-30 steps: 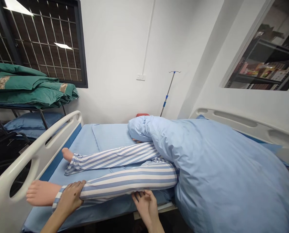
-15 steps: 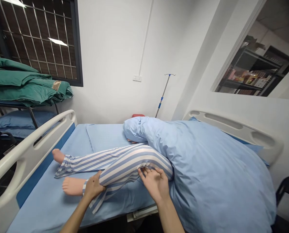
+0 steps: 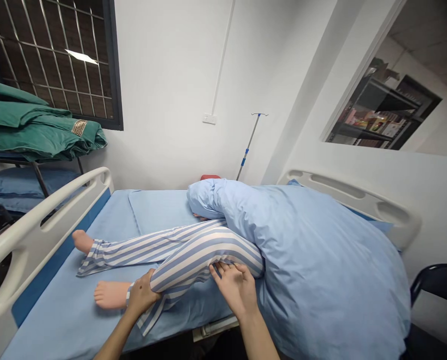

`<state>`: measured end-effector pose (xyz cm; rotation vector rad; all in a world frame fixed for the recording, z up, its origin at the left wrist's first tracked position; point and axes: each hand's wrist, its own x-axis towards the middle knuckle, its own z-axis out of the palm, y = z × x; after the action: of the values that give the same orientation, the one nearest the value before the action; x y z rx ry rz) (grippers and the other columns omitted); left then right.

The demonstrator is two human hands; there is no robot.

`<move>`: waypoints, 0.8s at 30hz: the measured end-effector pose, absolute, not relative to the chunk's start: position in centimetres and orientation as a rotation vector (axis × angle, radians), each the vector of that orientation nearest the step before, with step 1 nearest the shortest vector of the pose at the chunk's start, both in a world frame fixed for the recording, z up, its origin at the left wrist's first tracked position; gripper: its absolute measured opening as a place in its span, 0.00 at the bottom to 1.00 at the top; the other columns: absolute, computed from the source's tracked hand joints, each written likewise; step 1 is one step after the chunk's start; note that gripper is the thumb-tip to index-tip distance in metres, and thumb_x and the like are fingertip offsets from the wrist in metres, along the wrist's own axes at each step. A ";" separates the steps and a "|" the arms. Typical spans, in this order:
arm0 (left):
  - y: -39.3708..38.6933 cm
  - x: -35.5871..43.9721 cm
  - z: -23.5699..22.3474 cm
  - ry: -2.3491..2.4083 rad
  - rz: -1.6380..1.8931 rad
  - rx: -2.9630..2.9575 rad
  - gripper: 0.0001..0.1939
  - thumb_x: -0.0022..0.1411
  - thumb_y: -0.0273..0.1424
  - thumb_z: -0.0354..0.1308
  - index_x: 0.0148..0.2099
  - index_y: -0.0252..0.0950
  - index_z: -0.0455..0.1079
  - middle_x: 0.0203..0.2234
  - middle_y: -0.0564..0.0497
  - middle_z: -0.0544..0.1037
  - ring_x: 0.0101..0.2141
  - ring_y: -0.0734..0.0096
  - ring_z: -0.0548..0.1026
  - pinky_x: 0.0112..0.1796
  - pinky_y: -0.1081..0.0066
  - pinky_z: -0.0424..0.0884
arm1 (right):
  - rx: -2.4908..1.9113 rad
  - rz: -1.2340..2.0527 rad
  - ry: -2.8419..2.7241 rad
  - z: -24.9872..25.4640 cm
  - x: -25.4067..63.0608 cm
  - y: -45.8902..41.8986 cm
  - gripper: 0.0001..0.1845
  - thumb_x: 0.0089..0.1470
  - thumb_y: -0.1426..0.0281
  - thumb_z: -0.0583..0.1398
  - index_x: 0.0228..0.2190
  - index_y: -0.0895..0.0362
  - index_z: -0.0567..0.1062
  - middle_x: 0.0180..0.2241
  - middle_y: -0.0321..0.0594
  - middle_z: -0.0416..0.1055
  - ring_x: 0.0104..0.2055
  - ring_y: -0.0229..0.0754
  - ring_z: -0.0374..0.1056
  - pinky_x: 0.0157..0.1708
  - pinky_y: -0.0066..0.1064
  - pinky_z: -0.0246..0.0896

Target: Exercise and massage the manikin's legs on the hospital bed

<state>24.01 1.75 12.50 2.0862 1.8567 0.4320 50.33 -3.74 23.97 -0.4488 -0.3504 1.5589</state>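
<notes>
A manikin in blue-and-white striped trousers (image 3: 204, 250) lies on the bed, its near knee bent and raised. Around the lower part of the near leg, just above the bare foot (image 3: 111, 295), my left hand (image 3: 143, 292) is closed. My right hand (image 3: 236, 287) has its palm turned up and its fingers hooked beneath the bent knee, bearing against the trouser cloth; the fingertips are partly hidden. The farther leg stretches out flatter, ending in another bare foot (image 3: 83, 242). A light blue quilt (image 3: 313, 250) covers the manikin above the thighs.
Cream bed boards stand at the foot end (image 3: 39, 220) and head end (image 3: 358, 192). Behind the bed rises an IV pole (image 3: 249, 145). Green folded bedding (image 3: 39, 127) is stacked on a rack at left. A black chair (image 3: 437, 295) stands at right.
The whole view has shifted slightly, with the room sliding left in the picture. Both hands keep the same places on the leg, and the leg's pose looks unchanged.
</notes>
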 end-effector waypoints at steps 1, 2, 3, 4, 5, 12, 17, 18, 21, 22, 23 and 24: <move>1.7 23.8 12.6 1.845 0.434 2.092 0.16 0.46 0.32 0.51 0.41 0.42 0.60 0.31 0.55 0.75 0.37 0.62 0.73 0.30 0.72 0.58 | -0.452 1.557 -0.357 24.0 50.3 -3.8 0.05 0.40 0.70 0.59 0.25 0.57 0.71 0.34 0.41 0.70 0.45 0.45 0.64 0.52 0.49 0.53; 1.7 23.6 12.7 1.838 0.428 2.103 0.16 0.45 0.32 0.51 0.41 0.42 0.60 0.31 0.55 0.75 0.37 0.61 0.73 0.30 0.72 0.58 | -0.457 1.556 -0.363 23.9 50.2 -3.8 0.05 0.40 0.70 0.59 0.26 0.57 0.71 0.34 0.40 0.70 0.45 0.45 0.64 0.52 0.49 0.53; 1.6 23.2 12.8 1.831 0.420 2.123 0.16 0.45 0.31 0.51 0.41 0.42 0.60 0.31 0.55 0.75 0.37 0.61 0.73 0.31 0.71 0.58 | -0.460 1.557 -0.365 23.8 50.1 -3.9 0.06 0.40 0.69 0.59 0.26 0.57 0.71 0.34 0.40 0.70 0.45 0.45 0.64 0.52 0.49 0.53; 1.6 22.7 12.9 1.831 0.414 2.149 0.16 0.46 0.31 0.50 0.41 0.42 0.61 0.32 0.54 0.75 0.37 0.61 0.73 0.31 0.71 0.59 | -0.464 1.562 -0.362 23.6 50.0 -3.9 0.06 0.40 0.69 0.59 0.26 0.57 0.71 0.34 0.40 0.70 0.44 0.45 0.64 0.53 0.49 0.54; 1.5 22.1 13.1 1.839 0.409 2.179 0.17 0.46 0.31 0.50 0.42 0.42 0.61 0.33 0.54 0.75 0.37 0.60 0.73 0.32 0.71 0.59 | -0.466 1.569 -0.351 23.3 49.9 -4.0 0.06 0.40 0.69 0.60 0.26 0.57 0.71 0.34 0.40 0.70 0.44 0.45 0.64 0.53 0.48 0.54; 1.4 14.5 14.5 1.903 0.320 2.395 0.27 0.44 0.28 0.50 0.50 0.40 0.62 0.44 0.49 0.74 0.45 0.58 0.70 0.44 0.65 0.61 | -0.509 1.626 -0.236 19.8 48.0 -4.2 0.04 0.37 0.71 0.61 0.21 0.56 0.69 0.29 0.37 0.71 0.40 0.45 0.66 0.52 0.49 0.55; 1.0 9.5 15.7 1.942 0.234 2.532 0.28 0.43 0.23 0.48 0.50 0.38 0.65 0.46 0.47 0.73 0.47 0.58 0.68 0.47 0.63 0.59 | -0.600 1.645 -0.152 15.8 45.2 -4.2 0.08 0.36 0.70 0.62 0.22 0.54 0.67 0.27 0.33 0.71 0.38 0.43 0.68 0.50 0.46 0.58; 0.9 8.9 15.8 1.945 0.206 2.556 0.28 0.43 0.22 0.48 0.50 0.38 0.66 0.46 0.46 0.73 0.47 0.58 0.68 0.47 0.62 0.58 | -0.617 1.650 -0.129 14.9 44.7 -4.2 0.09 0.35 0.70 0.63 0.23 0.54 0.67 0.27 0.33 0.71 0.37 0.43 0.68 0.49 0.45 0.59; 0.4 8.0 15.9 1.938 0.104 2.603 0.30 0.41 0.20 0.48 0.50 0.36 0.66 0.44 0.44 0.74 0.46 0.56 0.68 0.45 0.61 0.59 | -0.644 1.661 -0.046 12.5 43.7 -4.0 0.10 0.34 0.70 0.63 0.24 0.53 0.68 0.27 0.32 0.72 0.35 0.43 0.69 0.45 0.43 0.62; 0.3 7.9 15.8 1.939 0.076 2.607 0.31 0.41 0.20 0.48 0.51 0.36 0.66 0.44 0.44 0.74 0.45 0.55 0.68 0.45 0.60 0.59 | -0.646 1.660 -0.022 11.9 43.5 -3.9 0.11 0.34 0.71 0.63 0.24 0.53 0.68 0.27 0.32 0.72 0.34 0.43 0.69 0.44 0.43 0.62; 0.2 7.9 15.7 1.944 0.051 2.605 0.31 0.41 0.20 0.48 0.51 0.36 0.66 0.43 0.43 0.74 0.44 0.55 0.69 0.44 0.60 0.59 | -0.646 1.657 -0.006 11.4 43.4 -3.8 0.11 0.34 0.71 0.64 0.25 0.54 0.68 0.28 0.33 0.73 0.34 0.43 0.69 0.44 0.43 0.63; 0.2 7.8 15.5 1.952 0.030 2.600 0.30 0.41 0.20 0.48 0.51 0.36 0.66 0.42 0.43 0.74 0.44 0.55 0.69 0.44 0.60 0.59 | -0.645 1.655 0.004 10.9 43.4 -3.8 0.11 0.34 0.70 0.64 0.25 0.54 0.69 0.28 0.33 0.73 0.34 0.44 0.69 0.43 0.43 0.63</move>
<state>7.79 0.17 15.46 2.6000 1.9520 0.0300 43.35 -3.77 10.95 -0.6453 0.0038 1.6550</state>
